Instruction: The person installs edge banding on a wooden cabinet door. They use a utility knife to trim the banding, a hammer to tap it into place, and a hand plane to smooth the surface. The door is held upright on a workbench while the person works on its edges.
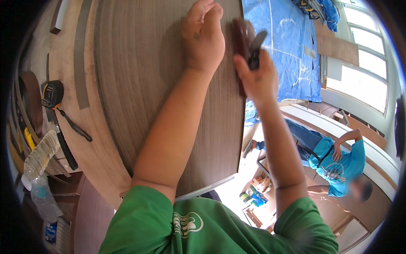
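Observation:
A wide wood-grain panel (pixel 169 139) lies under my arms. My right hand (pixel 259 82) is closed around the back of a dark reddish-brown wooden hand plane (pixel 243 38). Its dark iron sticks up in front of my fingers, and the body runs along the panel's right edge. The plane is slightly blurred. My left hand (pixel 205 40) is at the far part of the panel, left of the plane, its fingers stretched toward the top border and partly cut off. I see nothing held in it.
Left on the pale bench lie a tape measure (pixel 52 94), a hammer (pixel 64 144) with black handle, and a clear plastic bottle (pixel 40 163). Blue sheeting (pixel 287 51) spreads beyond the panel's right edge. A person in a blue shirt (pixel 338 163) is at the right.

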{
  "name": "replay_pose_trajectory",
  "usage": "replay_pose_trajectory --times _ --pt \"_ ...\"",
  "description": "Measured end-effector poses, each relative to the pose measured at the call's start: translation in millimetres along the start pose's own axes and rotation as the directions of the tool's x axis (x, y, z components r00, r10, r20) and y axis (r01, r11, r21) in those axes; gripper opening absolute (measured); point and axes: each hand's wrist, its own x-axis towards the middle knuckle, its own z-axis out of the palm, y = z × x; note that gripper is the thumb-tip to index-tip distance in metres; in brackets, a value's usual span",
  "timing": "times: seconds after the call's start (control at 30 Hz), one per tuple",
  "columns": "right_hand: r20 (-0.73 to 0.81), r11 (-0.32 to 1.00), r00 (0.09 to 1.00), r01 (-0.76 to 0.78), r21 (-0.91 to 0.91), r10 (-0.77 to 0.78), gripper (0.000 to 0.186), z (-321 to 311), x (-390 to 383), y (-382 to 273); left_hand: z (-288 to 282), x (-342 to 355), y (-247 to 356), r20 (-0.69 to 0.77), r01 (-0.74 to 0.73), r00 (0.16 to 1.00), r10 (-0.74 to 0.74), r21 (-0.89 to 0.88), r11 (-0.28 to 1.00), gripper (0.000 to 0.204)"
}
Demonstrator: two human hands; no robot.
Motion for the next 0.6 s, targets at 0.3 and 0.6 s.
replay_pose_trajectory --times 0.3,0.6 --pt "0.245 0.913 0.931 -0.327 0.242 0.269 0.055 -39 -298 78 -4 2 0 0.021 -0.014 1.000 0.014 0.014 1.000 0.045" --pt "0.136 0.826 0.958 -0.286 0.485 0.252 0.047 -43 -134 82 -3 -4 -3 0.007 -0.055 0.998 0.055 -0.045 0.997 0.036"
